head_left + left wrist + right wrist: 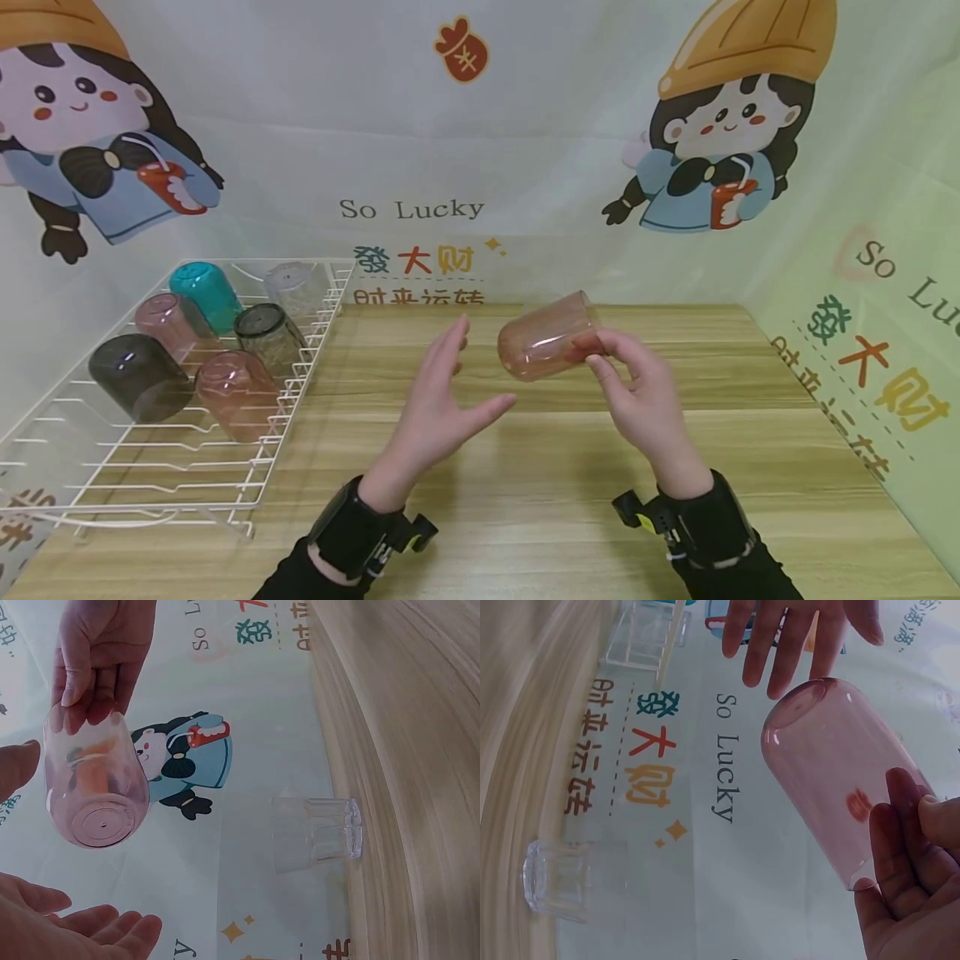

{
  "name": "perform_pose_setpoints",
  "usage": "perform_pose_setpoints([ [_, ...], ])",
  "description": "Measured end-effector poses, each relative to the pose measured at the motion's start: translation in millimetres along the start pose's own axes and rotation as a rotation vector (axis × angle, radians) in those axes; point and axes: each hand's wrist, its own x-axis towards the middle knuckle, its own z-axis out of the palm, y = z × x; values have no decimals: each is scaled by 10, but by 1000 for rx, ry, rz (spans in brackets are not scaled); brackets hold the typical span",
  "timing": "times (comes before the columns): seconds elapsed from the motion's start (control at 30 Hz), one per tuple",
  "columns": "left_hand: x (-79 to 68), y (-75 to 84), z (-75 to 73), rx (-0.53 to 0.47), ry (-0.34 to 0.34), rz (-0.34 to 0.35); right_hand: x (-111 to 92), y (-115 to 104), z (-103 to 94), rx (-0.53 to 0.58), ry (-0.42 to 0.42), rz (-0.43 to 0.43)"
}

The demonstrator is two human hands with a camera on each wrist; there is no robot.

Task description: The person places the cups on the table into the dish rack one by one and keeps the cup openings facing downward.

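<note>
A clear pink cup (543,342) is held tilted in the air above the wooden table, its rounded base toward the left. My right hand (647,398) pinches its open end between thumb and fingers; in the right wrist view, fingertips (900,825) lie against the cup wall. To the left of the base is my left hand (435,404), fingers extended and thumb spread, with a gap between it and the cup in the head view. The left wrist view looks onto the cup's round base (103,823), with the left hand around it and holding nothing.
On the left stands a white wire rack (255,467) with several cups upside down: teal (206,296), dark grey (142,379), pink (238,396), smoky (270,337) and clear ones. A clear faceted glass (315,834) stands on the table (525,517) near the printed back cloth.
</note>
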Motion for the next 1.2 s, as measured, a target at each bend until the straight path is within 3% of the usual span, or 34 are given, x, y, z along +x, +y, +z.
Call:
perform_pose_setpoints([
  [0.23, 23, 22, 55, -99, 28, 26, -3, -40, 45, 70, 0, 32],
  [0.43, 49, 58, 105, -178, 53, 24, -8, -64, 81, 195, -14, 83],
  [0.67, 44, 439, -26, -344, 27, -33, -19, -91, 121, 281, -15, 124],
  [0.9, 86, 156, 115, -556, 49, -66, -16, -122, 164, 313, -12, 173],
  [1.2, 71, 144, 106, -610, 51, -50, -41, -137, 211, 335, -4, 214],
])
